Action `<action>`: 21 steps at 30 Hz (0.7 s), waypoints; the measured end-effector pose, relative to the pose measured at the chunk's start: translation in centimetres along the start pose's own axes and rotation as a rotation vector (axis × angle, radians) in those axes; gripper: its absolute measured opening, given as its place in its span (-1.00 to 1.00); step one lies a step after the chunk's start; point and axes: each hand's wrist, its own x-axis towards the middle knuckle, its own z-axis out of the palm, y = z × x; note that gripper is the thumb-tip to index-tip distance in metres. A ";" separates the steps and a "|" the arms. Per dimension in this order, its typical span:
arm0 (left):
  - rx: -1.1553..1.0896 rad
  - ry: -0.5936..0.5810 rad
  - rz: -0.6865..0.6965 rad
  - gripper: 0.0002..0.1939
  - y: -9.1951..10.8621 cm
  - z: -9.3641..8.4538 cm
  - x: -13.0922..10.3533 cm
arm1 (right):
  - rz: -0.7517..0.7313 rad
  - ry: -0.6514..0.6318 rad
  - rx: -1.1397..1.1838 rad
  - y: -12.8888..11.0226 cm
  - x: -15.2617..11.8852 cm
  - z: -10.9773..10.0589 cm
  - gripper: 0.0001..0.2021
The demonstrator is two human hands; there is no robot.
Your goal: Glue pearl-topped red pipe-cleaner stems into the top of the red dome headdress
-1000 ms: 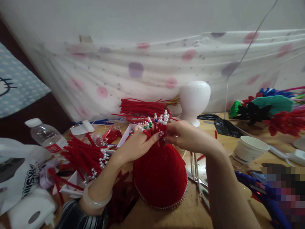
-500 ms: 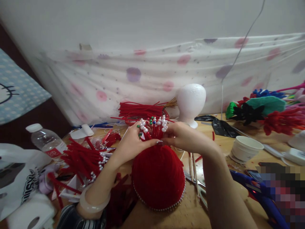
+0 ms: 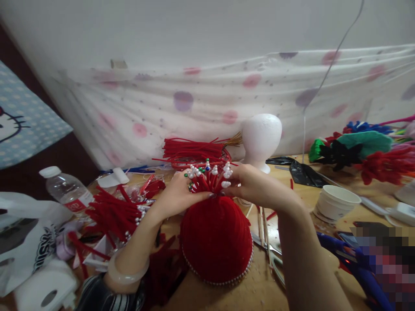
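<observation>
Both hands met atop the red dome (image 3: pixel 216 242) on the table (image 3: pixel 292 276): the left hand (image 3: pixel 177 196) and right hand (image 3: pixel 251 185) pinched the bead-tipped stems (image 3: pixel 209 177) (fingers closed around them).

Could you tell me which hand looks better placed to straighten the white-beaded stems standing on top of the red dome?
Probably the right hand: its fingertips already touch the red, bead-tipped stem cluster beside the white beads, while the left hand braces the cluster's base on the red velvety dome.
</observation>
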 end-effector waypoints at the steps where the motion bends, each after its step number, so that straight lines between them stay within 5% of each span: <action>1: -0.013 0.001 0.001 -0.78 0.0 0.0 0.0 | 0.004 0.001 -0.009 0.0 0.0 0.0 -0.84; 9: -0.121 0.093 -0.099 -0.72 0.1 0.4 0.0 | 0.047 0.023 -0.036 -0.4 -0.2 -0.1 -0.82; 21: 0.178 0.075 -0.193 -0.73 0.9 -0.6 -0.4 | 0.087 0.013 -0.080 -0.1 -0.5 -0.3 -0.84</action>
